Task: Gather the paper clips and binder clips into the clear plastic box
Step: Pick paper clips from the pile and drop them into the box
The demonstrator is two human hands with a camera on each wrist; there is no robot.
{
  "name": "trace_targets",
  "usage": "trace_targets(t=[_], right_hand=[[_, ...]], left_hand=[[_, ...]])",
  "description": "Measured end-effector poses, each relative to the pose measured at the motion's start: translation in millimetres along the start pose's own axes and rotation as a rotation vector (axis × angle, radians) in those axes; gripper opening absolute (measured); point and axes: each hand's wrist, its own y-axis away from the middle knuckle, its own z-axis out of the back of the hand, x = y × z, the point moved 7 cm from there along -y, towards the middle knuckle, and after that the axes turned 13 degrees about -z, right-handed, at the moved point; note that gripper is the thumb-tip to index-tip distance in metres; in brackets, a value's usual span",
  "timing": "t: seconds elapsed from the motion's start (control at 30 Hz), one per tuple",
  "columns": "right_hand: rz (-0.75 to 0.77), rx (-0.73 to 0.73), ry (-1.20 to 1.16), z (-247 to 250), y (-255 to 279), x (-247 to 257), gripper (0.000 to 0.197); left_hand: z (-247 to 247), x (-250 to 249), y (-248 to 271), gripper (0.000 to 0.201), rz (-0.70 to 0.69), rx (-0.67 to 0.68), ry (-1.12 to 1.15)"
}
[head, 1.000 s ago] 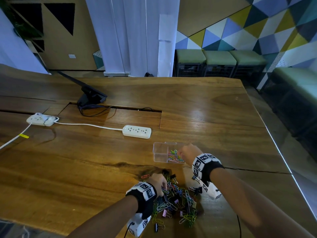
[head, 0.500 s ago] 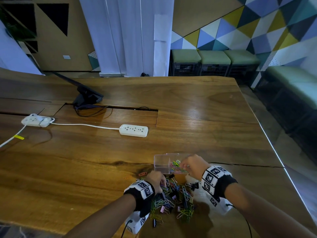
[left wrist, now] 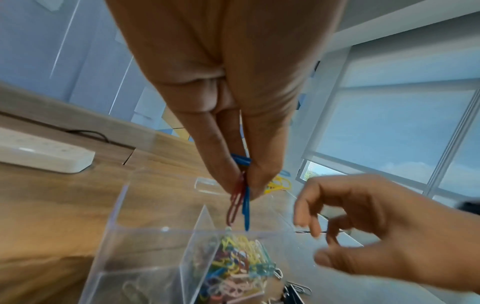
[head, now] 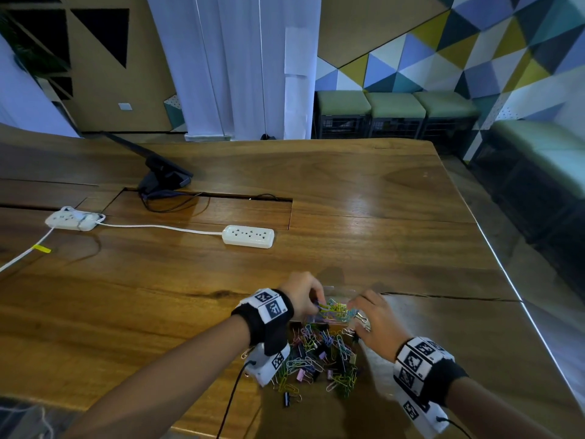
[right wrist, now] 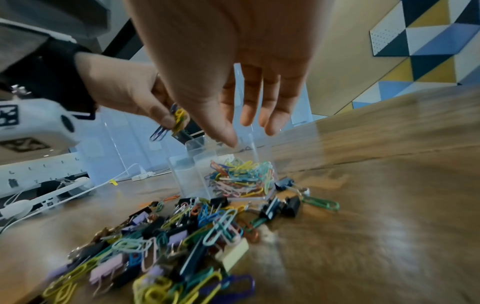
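Note:
A clear plastic box [left wrist: 145,257] with a divider stands on the wooden table; coloured paper clips [right wrist: 241,176] fill its right compartment. My left hand [left wrist: 244,191] hovers just above the box and pinches a few paper clips, a red one and a blue one [left wrist: 245,207] hanging down. In the head view this left hand [head: 311,304] covers most of the box [head: 340,291]. My right hand [right wrist: 249,127] hangs over the box's right side with fingers relaxed, holding nothing. A loose pile of paper clips and binder clips [head: 316,353] lies just in front of the box.
Two white power strips [head: 248,236] [head: 74,218] joined by a white cable lie farther back on the left. A black stand [head: 164,177] with cables sits near a recessed panel. The table's right edge [head: 506,274] runs close to my right arm.
My left hand has lifted from the pile to above the box with clips in its pinch. My right hand has drawn back from over the box to its right side.

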Motion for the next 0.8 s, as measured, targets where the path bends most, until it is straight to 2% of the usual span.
trace_targets(t=[0.1,0.17,0.23,0.53,0.8], right_hand=[[-0.090,0.148,0.028,-16.4,8.3,-10.3,0.021],[-0.112,0.311,0.103,-35.4,13.7,-12.2,0.020],[-0.114,0.372,0.157,-46.9,19.2,-11.7,0.022],[-0.071,0.330,0.201,-64.9,17.2,-3.5,0.035],[-0.143,0.306,0.152,-67.5,4.5,-8.1,0.031]], left_hand=[[10.6,-12.1,-13.6,0.014,-0.040,-0.015,-0.030],[14.9,-15.1,-21.5,0.014,-0.038,-0.030,-0.039],[16.5,-18.2,-28.7,0.015,-0.036,-0.067,-0.028],[-4.0,-10.7,-33.0,0.025,0.020,-0.122,0.031],[-15.8,-16.5,-30.3,0.037,-0.060,0.033,-0.064]])
